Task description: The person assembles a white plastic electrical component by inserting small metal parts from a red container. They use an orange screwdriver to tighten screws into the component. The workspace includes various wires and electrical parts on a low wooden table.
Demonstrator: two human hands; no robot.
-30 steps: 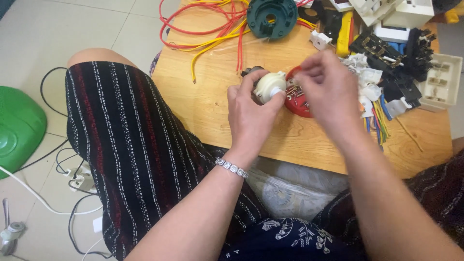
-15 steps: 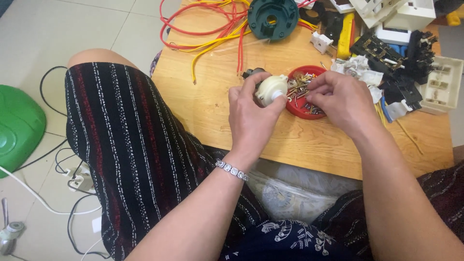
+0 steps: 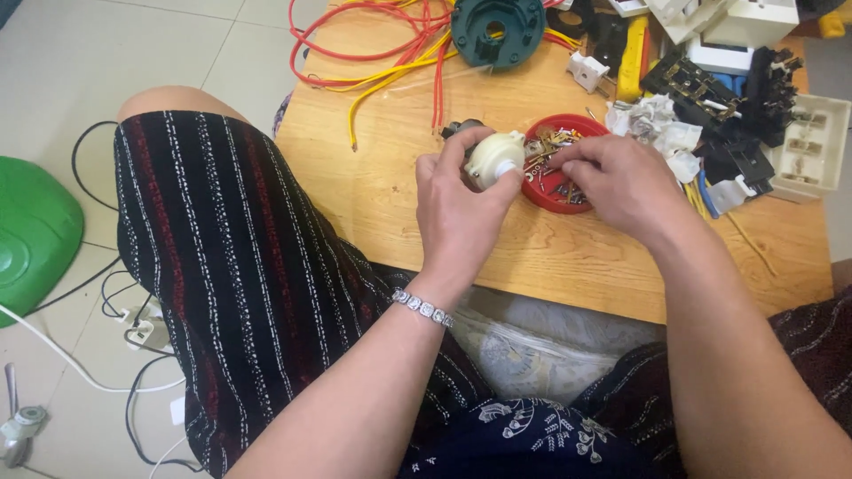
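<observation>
- Head view, only cam. Left hand (image 3: 461, 208) mid-frame, fingers curled round a small cream round part (image 3: 494, 158), held just above the wooden table (image 3: 390, 195), right next to the red dish (image 3: 568, 182).
- Right hand (image 3: 621, 186) over the dish, fingertips pressed together in a pinch at the pile of small metal bits (image 3: 550, 146) (screws/terminals, prob.). Can't tell if anything is actually between the tips.
- Step, my read: picking small hardware from the dish for the cream part. Next move needs a clean grab of one piece, then lining it up w/ the part's face; left hand must keep it steady.
- Upper frame: red and yellow wires (image 3: 382, 44), dark green round housing (image 3: 497, 31), white socket block (image 3: 812, 146) at right edge, black/white parts heap (image 3: 710, 89) upper right.
- Left edge: green object (image 3: 31, 231) on the floor, cables near it.
- Hidden/unclear: far side of the cream part covered by left fingers; dark piece behind it hard to ID; dish half covered by right hand; top-right clutter cut off by frame edge.
</observation>
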